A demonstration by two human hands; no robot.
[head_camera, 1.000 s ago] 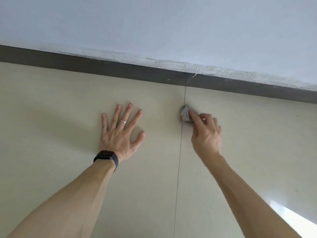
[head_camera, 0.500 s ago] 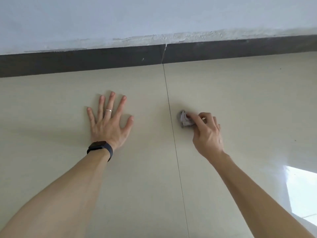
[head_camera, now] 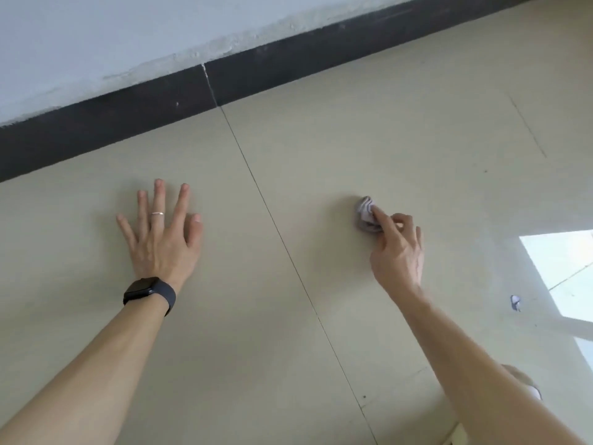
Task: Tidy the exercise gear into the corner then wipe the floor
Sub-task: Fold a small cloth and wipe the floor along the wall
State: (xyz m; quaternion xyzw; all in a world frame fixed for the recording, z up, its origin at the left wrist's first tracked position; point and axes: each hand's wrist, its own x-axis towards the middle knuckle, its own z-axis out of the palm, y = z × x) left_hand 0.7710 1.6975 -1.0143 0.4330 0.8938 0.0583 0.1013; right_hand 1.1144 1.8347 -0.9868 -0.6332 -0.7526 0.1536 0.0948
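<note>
A small crumpled grey cloth (head_camera: pixel 365 211) lies on the beige tiled floor (head_camera: pixel 321 162), right of a grout line (head_camera: pixel 276 226). My right hand (head_camera: pixel 396 252) pinches the cloth with its fingertips and presses it onto the tile. Left of the grout line, my left hand (head_camera: pixel 162 232) rests flat on the floor with the fingers spread, holding nothing; it wears a ring and a dark wristwatch (head_camera: pixel 149 292). No exercise gear is in view.
A dark skirting board (head_camera: pixel 128 123) runs along the base of the pale wall (head_camera: pixel 112 36) at the top. A bright window reflection (head_camera: pixel 564 268) lies on the floor at the right, with a small white scrap (head_camera: pixel 515 302) beside it.
My right hand has dragged the cloth rightwards, from the grout line out onto the right-hand tile. The view has swung right and tilted; the left hand has stayed flat.
</note>
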